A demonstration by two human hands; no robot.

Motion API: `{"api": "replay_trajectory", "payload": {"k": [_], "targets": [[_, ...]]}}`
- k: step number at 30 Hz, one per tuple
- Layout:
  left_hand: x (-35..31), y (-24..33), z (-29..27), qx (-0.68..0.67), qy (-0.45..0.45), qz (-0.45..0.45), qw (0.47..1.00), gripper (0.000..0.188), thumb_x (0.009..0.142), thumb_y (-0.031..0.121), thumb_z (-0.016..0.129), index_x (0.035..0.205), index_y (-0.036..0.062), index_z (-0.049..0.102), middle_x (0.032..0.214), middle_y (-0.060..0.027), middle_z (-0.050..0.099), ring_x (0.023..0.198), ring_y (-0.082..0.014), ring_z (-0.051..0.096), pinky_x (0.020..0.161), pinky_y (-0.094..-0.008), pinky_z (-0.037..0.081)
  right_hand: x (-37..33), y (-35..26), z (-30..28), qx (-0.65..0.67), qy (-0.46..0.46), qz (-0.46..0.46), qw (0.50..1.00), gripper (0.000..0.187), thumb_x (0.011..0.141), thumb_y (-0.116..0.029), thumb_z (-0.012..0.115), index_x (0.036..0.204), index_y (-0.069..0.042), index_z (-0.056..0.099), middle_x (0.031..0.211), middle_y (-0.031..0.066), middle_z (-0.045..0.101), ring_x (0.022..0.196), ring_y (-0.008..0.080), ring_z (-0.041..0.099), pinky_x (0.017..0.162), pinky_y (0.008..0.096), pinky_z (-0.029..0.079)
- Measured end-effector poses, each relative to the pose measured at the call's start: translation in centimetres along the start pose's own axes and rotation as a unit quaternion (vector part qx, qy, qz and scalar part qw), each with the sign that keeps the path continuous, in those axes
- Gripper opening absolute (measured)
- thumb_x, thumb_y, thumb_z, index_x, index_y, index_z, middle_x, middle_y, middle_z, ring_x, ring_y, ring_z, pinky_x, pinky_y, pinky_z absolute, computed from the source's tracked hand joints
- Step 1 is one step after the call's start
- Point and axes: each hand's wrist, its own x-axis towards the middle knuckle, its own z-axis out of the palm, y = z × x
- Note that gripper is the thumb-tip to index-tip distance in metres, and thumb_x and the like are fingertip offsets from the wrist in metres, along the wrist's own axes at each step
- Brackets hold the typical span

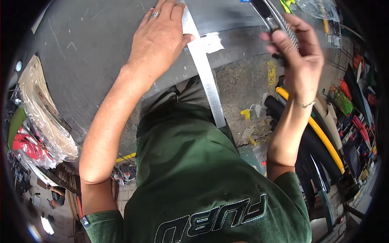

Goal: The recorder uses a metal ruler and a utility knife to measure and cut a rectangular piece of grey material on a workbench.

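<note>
the person's left hand (160,38) lies flat, fingers spread and pressing down, on a long metal straightedge (204,71) that runs across a dark grey sheet (93,56) on the work surface and juts past the sheet's near edge toward the person's green shirt (194,178). a ring shows on one finger of that hand. the right hand (298,52) is raised off to the side of the ruler, its fingers curled tight around the handle of a utility knife (273,20), which points away toward the top of the view; the knife is blurred and its tip cannot be made out. the knife is well clear of the sheet and of the ruler's edge, so the step in hand looks like the set-up for a ruled cut: the guide is pinned, the blade not yet down. judging from this, the next move would call for steady pressure from the left hand so the ruler does not slip, and for the blade to meet the sheet right against the ruler's edge, with the fingertips kept back from that edge. rolled tubes, one of them yellow (320,133), lie on the floor to the right.
</note>
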Motion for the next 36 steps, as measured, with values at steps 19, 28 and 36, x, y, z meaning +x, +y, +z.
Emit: {"api": "replay_trajectory", "payload": {"k": [19, 28, 36], "targets": [[0.1, 0.2, 0.0, -0.019, 0.024, 0.004, 1.000, 0.070, 0.084, 0.022, 0.079, 0.139, -0.0080, 0.049, 0.145, -0.0256, 0.047, 0.139, -0.0388, 0.046, 0.118, -0.0432, 0.039, 10.7, 3.4, 0.7, 0.494, -0.087, -0.007, 0.865, 0.022, 0.092, -0.008, 0.071, 0.111, 0.002, 0.068, 0.102, 0.0134, 0.071, 0.103, 0.0278, 0.068, 0.097, 0.0442, 0.055], [0.2, 0.4, 0.3, -0.012, 0.045, 0.021, 0.999, 0.070, 0.085, 0.021, 0.079, 0.140, -0.0083, 0.048, 0.146, -0.0268, 0.048, 0.139, -0.0398, 0.047, 0.117, -0.0436, 0.039, 11.2, 4.6, 10.8, 0.427, -0.148, 0.061, 0.890, 0.039, 0.105, -0.042, 0.051, 0.108, -0.004, 0.060, 0.082, 0.0058, 0.060, 0.062, 0.0185, 0.056, 0.055, 0.0327, 0.049], [0.3, 0.8, -0.1, -0.018, 0.021, 0.000, 1.000, 0.069, 0.084, 0.021, 0.080, 0.138, -0.0070, 0.047, 0.142, -0.0257, 0.050, 0.137, -0.0396, 0.049, 0.116, -0.0426, 0.040, 10.4, 3.2, 14.0, 0.203, -0.083, 0.111, 0.969, 0.050, 0.109, -0.040, 0.043, 0.135, 0.001, 0.054, 0.077, 0.0045, 0.053, 0.045, 0.0113, 0.046, 0.037, 0.0272, 0.036]]}}
